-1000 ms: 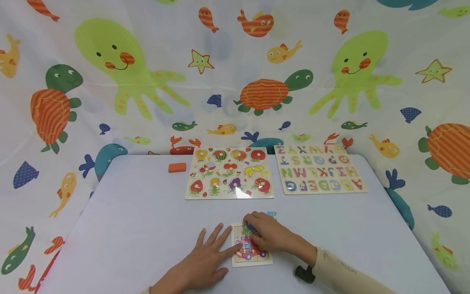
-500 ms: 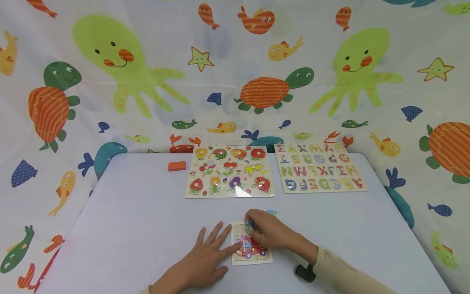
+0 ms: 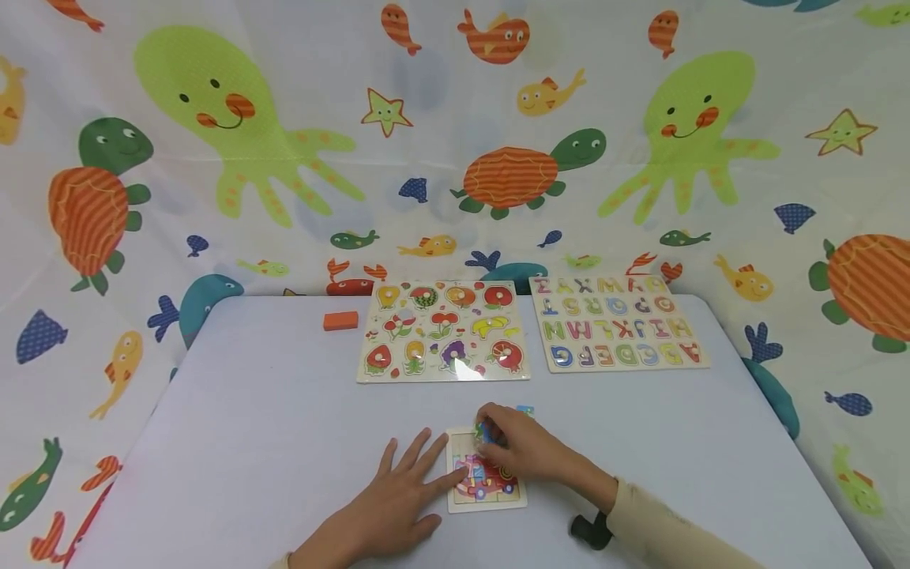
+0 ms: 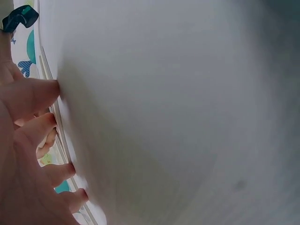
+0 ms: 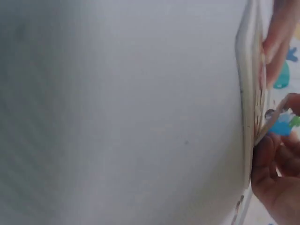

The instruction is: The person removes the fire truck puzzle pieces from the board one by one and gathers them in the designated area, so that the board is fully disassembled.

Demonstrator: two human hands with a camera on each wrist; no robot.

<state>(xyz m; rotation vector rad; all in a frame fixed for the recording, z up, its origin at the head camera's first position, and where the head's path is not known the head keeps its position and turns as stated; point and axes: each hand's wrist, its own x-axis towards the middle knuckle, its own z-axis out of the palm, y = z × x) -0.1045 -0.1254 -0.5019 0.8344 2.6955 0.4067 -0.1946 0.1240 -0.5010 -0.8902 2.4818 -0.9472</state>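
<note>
A small wooden jigsaw puzzle (image 3: 486, 496) with a red and pink car picture lies in a pale frame near the table's front. My left hand (image 3: 394, 506) rests with spread, straight fingers at its left, the index fingertip on the car picture. My right hand (image 3: 522, 442) pinches a blue and green puzzle piece (image 3: 484, 432) over the upper part of the frame. In the right wrist view that puzzle piece (image 5: 281, 123) stands tilted, its lower edge at the frame. Bare wood shows at the frame's upper left.
Another blue puzzle piece (image 3: 525, 411) lies just behind my right hand. Farther back are a fruit peg board (image 3: 444, 332), an alphabet board (image 3: 618, 324) and an orange block (image 3: 340, 321). A patterned cloth hangs behind the table. A black device (image 3: 592, 531) sits by the right sleeve.
The blue and green piece has turned in my right hand's fingers, showing more of its picture side now. My left hand stays in place on the puzzle.
</note>
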